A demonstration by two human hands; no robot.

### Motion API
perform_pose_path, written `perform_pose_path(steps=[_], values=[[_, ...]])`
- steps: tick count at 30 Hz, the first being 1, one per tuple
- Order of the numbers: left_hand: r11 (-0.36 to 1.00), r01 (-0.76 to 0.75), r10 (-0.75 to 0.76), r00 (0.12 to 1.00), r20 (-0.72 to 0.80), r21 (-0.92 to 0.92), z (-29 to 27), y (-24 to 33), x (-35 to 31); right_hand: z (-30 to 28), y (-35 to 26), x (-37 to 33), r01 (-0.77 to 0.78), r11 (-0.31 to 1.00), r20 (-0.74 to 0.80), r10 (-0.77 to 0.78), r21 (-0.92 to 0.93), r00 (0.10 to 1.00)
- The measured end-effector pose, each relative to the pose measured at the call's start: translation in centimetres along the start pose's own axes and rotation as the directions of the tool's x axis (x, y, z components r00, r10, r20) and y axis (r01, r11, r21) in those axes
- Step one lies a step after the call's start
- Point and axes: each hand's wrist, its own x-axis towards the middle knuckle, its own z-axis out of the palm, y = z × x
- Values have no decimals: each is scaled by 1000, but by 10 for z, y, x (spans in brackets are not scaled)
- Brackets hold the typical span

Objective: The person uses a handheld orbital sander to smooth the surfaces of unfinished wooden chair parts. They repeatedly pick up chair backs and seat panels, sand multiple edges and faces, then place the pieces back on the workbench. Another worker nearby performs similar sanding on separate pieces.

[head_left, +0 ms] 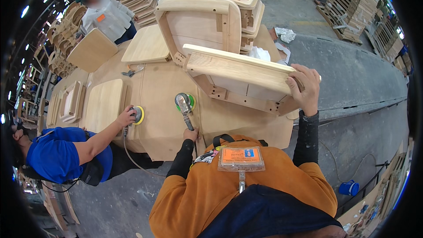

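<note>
A round sander (181, 102) is gripped by its handle in the left hand (191, 134), while a tilted wooden frame (240, 70) on the tan table (154, 92) is clasped at its right end by the right hand (307, 89).

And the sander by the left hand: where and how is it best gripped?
The sander is probably best gripped by its slim dark handle, from the near side: it juts that way, clear of the green pad, and the left hand is at its end.
</note>
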Motion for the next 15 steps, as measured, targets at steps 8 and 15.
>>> perform_pose_path(steps=[8, 15], values=[[998, 25, -26, 1000, -14, -53, 1, 5, -4, 0, 1, 1, 9, 1000, -4, -9, 7, 1000], [994, 50, -52, 998, -18, -97, 4, -2, 0, 1, 2, 0, 5, 1000, -3, -5, 8, 1000]])
